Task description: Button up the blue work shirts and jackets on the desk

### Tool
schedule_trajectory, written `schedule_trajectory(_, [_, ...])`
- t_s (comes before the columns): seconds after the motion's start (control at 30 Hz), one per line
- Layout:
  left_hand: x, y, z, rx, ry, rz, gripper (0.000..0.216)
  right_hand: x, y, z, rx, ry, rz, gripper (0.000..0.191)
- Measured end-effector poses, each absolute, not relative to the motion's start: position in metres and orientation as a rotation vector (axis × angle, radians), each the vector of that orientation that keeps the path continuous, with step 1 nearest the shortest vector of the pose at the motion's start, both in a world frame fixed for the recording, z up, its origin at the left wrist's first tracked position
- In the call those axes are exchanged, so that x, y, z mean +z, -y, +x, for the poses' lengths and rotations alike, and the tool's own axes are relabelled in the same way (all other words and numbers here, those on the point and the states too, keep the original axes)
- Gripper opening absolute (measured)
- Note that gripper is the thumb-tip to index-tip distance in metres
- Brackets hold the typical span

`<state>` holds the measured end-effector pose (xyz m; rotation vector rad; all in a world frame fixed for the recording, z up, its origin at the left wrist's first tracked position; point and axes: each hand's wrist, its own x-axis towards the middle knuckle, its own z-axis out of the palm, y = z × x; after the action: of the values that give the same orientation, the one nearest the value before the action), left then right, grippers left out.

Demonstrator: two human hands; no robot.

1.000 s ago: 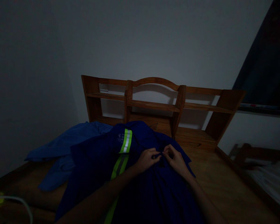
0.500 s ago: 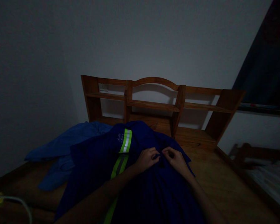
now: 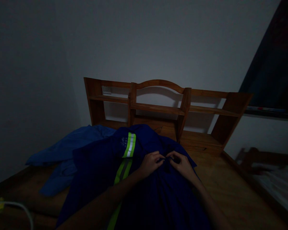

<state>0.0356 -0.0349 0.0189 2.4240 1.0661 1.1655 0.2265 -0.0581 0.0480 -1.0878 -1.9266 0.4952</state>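
Note:
A dark blue work jacket (image 3: 96, 169) with yellow-green and silver reflective strips lies spread out before me. My left hand (image 3: 151, 164) is closed in a pinch on the fabric near the jacket's middle. Close beside it, my right hand (image 3: 181, 163) pinches the cloth too, thumb and forefinger almost touching the left fingertips. The fabric bunches slightly between them; in the dim light I cannot make out any small part such as a button. White lettering shows next to the short reflective strip (image 3: 129, 145).
A lighter blue garment (image 3: 81, 140) lies to the left, partly under the jacket. Behind stands a wooden shelf unit (image 3: 158, 108) against the wall. A pale cable (image 3: 16, 203) with a yellow tag curves at lower left. A dark curtain (image 3: 273, 64) hangs at right.
My right hand's fingertips have moved slightly left, closer to the left hand's fingertips. The jacket stays in place.

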Motion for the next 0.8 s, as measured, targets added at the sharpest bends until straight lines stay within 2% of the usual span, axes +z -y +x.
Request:
schedule_trajectory(0.53, [0.0238,0.0407,0.0351,1.173,-0.987,2.444,0.022,0.0458,0.0551,0.2252,0.477,1.914,-1.105,0.016])
schedule_trajectory(0.8, [0.0159,0.0379,0.0418,1.265,-1.113,2.342,0.013,0.0444,0.0553,0.2261,0.491,1.909,-1.117,0.010])
